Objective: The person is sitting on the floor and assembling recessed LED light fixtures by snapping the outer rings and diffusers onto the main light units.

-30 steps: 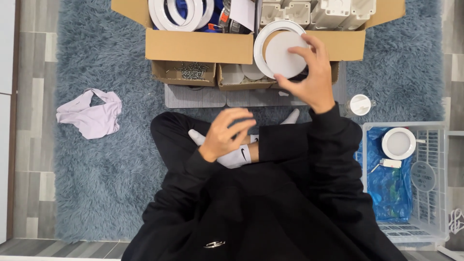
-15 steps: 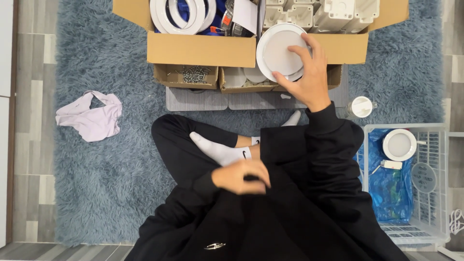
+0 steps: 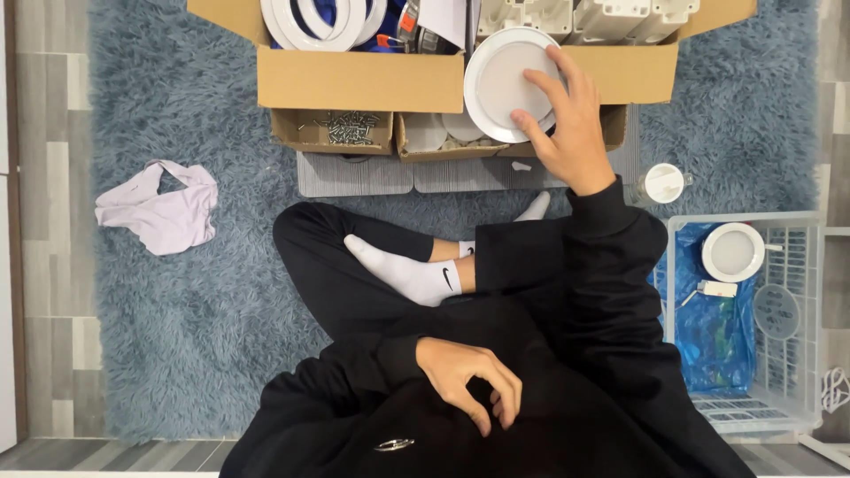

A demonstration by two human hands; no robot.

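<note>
**Right hand on a round white lamp at the box edge**

The right hand reaches forward, fingers spread over a round lamp: a flat white disc with a raised smooth rim and a matte, slightly grey centre. The fingers press on its right part and the thumb hooks its lower edge, so the hand is closed on the disc. The lamp leans over the front wall of a big cardboard box, tilted toward the camera.

The left hand lies on the black lap, fingers curled loosely inward, holding nothing.

Inside the box sit white plastic rings and pale moulded housings. Just in front of it stand 2 small cardboard trays: 1 with a heap of metal screws, the other with pale round pieces. A ribbed grey mat lies under them.

The floor is covered by a shaggy blue-grey rug. On it to the left lies a crumpled lilac cloth. On the right stands a white slatted crate lined with a blue bag, holding another round lamp.
</note>
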